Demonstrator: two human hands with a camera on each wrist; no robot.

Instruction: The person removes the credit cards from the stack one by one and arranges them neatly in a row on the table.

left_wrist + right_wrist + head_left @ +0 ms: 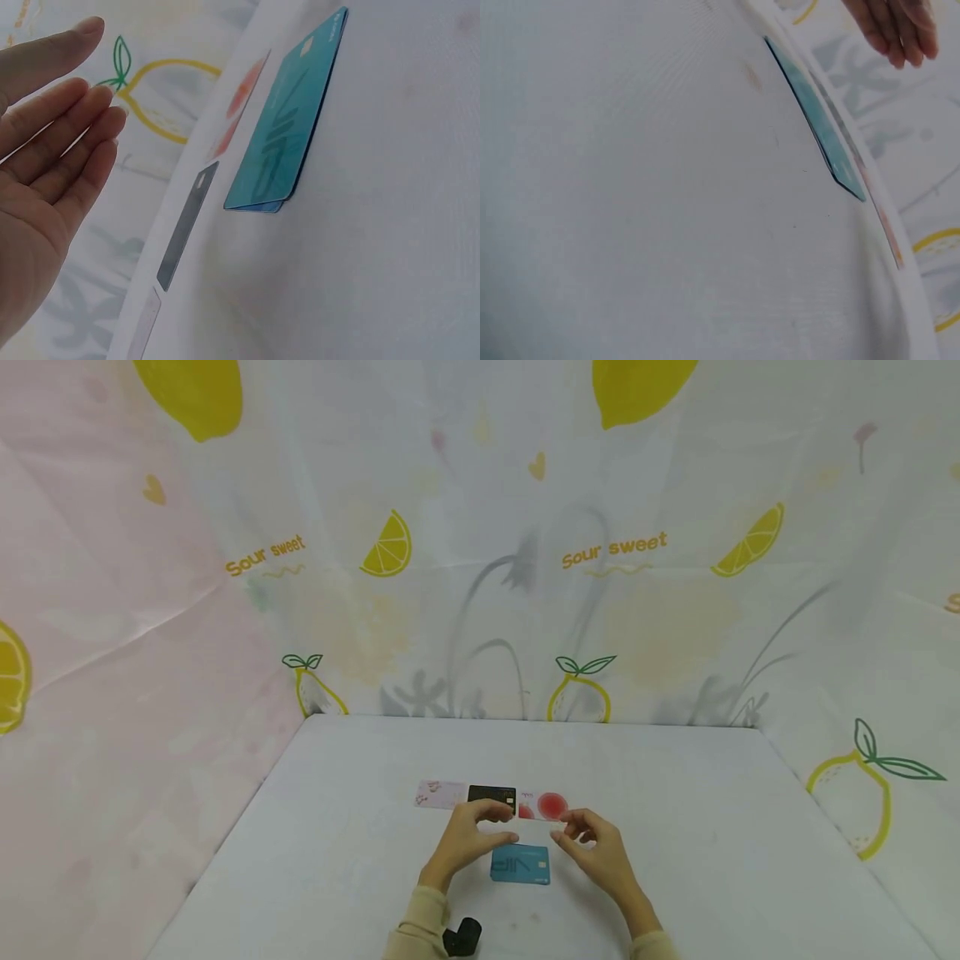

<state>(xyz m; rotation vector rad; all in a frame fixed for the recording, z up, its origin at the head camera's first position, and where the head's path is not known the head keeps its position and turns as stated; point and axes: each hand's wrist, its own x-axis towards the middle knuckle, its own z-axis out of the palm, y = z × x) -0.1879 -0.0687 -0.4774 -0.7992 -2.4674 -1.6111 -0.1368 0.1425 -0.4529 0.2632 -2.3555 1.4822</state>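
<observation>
Several flat cards lie on the white table. Closest to me is a teal VIP card (521,865) with another card's blue edge (271,205) showing beneath it. Beyond it, in a row, are a pale card with pink flowers (438,793), a black card (491,792) and a white card with red circles (552,805). My left hand (471,839) hovers between the teal card and the row, hiding part of the black card; it holds nothing. Facing it, my right hand (598,853) has its fingers loosely bent and holds nothing, fingertips near the red-circle card.
A white cloth wall (480,610) with printed lemons stands behind the table (712,827) and along its sides. Near my left sleeve (420,922) sits a black device (463,937) at the wrist.
</observation>
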